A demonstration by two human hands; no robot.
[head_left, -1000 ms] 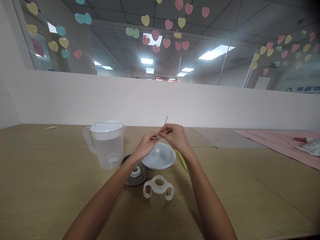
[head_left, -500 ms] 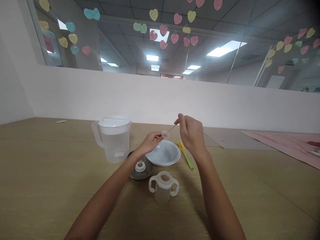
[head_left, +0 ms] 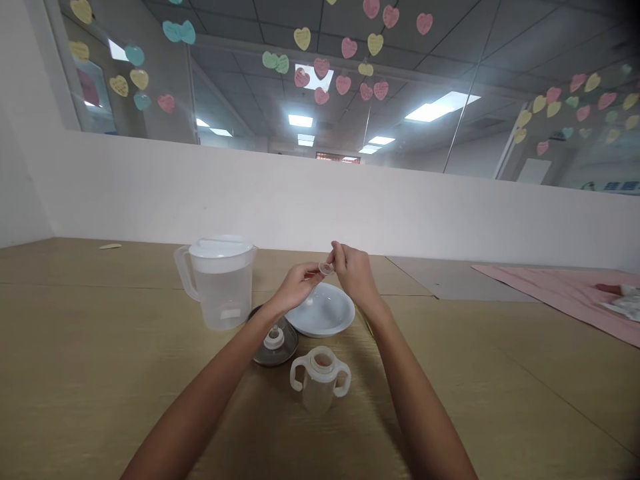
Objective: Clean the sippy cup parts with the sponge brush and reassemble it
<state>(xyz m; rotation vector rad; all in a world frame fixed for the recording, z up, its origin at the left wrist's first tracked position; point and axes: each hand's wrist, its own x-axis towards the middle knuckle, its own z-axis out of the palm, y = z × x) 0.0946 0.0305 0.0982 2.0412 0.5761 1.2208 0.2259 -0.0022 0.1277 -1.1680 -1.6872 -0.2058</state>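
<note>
My left hand (head_left: 299,285) pinches a small clear round piece (head_left: 326,269), possibly a bottle nipple, above the white bowl (head_left: 323,317). Close against it is my right hand (head_left: 354,272), its fingers closed around a thin stick that is now almost wholly hidden. Nearer to me stands a two-handled baby bottle (head_left: 319,390) without its top. Left of the bowl, partly behind my left forearm, a dark grey dish (head_left: 285,350) bears a white collar ring (head_left: 273,339) with a clear piece inside.
A lidded clear pitcher (head_left: 224,293) of water stands at the left. My right forearm mostly hides a green-handled brush (head_left: 369,328). Pink cloth (head_left: 540,287) lies at the right, with a doll-like hand (head_left: 607,288) at its edge. A white wall (head_left: 280,200) borders the table's back.
My right hand has moved left and down to the clear piece, and the thin stick has nearly gone from sight. The brush is now mostly covered by my forearm. The view has shifted slightly.
</note>
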